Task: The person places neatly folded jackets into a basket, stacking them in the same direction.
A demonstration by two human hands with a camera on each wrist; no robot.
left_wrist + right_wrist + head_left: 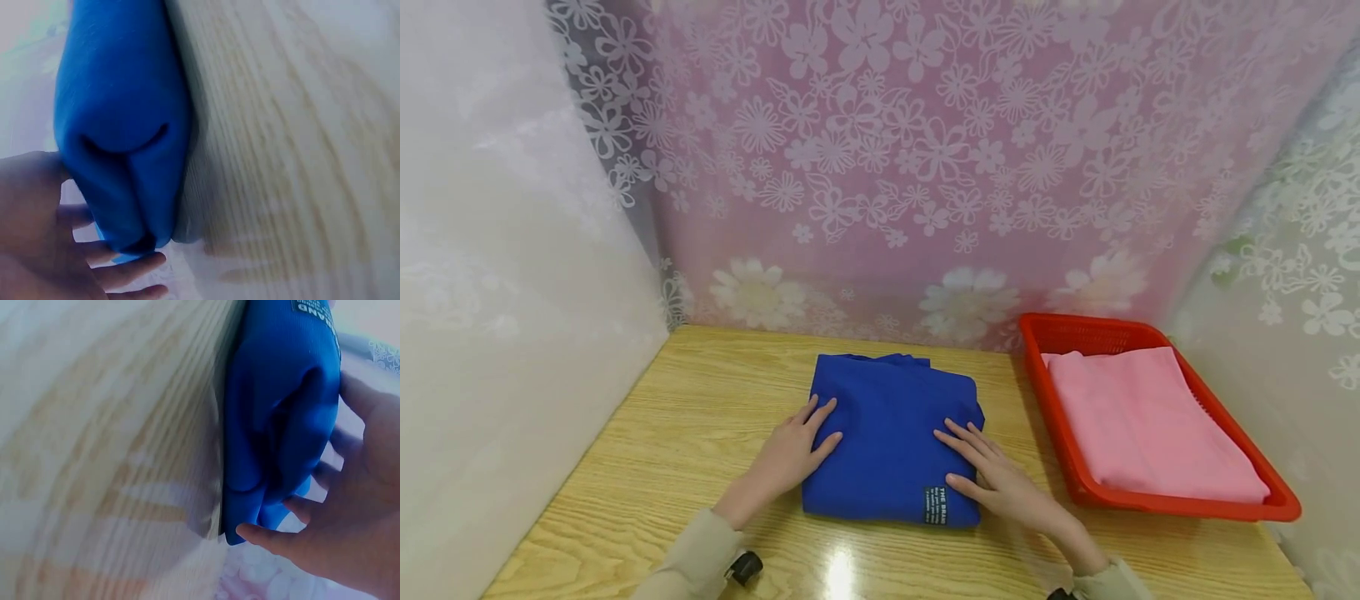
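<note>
A folded blue garment (887, 433) lies on the wooden table, with a dark printed label (935, 505) at its front right corner. My left hand (790, 450) rests on its left side, fingers spread and fairly straight. On the right side my right hand (996, 475) lies the same way, thumb just above the label. In the left wrist view the rolled layers of the blue garment (125, 106) show beside the left hand (44, 231). The right wrist view shows its folded side edge (275, 425) with the right hand (350, 500) along it.
A red plastic basket (1060, 442) stands on the table at the right, holding a folded pink garment (1150, 425). Behind the wooden table (700, 417) hangs a pink floral curtain (880, 167). Pale sheets (512, 250) close off the left and right sides.
</note>
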